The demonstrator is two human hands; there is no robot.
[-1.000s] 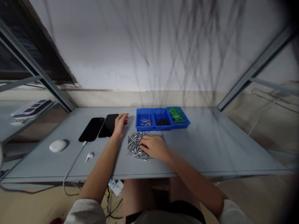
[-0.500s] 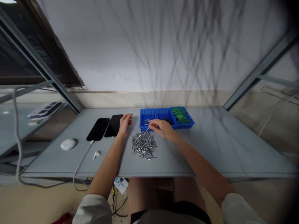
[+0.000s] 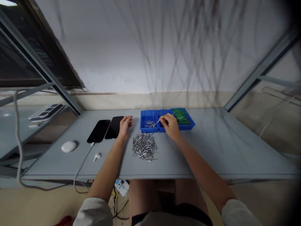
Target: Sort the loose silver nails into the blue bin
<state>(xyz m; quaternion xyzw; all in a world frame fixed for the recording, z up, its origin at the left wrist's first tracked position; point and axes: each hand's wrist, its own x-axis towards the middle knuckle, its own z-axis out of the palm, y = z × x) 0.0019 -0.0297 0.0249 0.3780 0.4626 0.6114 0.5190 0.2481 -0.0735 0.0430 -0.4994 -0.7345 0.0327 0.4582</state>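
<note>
A heap of thin silvery metal pins (image 3: 144,146) lies on the grey table. Behind it stand blue bins (image 3: 148,129); the left compartment holds several loose pins, and the middle one is partly hidden by my right hand. Green items (image 3: 180,116) fill the right bin. My right hand (image 3: 169,125) pinches one slim metal pin over the divider between the left and middle compartments. My left hand (image 3: 125,125) rests beside the right-hand phone, fingers curled and slightly apart, with no object visible in it.
Two black phones (image 3: 98,131) lie at the left, one with a white cable. Near them are a white oval case (image 3: 68,146) and a white earbud (image 3: 97,156). A power strip (image 3: 46,113) sits on the left shelf. Metal posts flank the table.
My right hand has moved right and away from me, from the heap's far edge to above the bins, with a pin in its fingers. My left hand has hardly moved.
</note>
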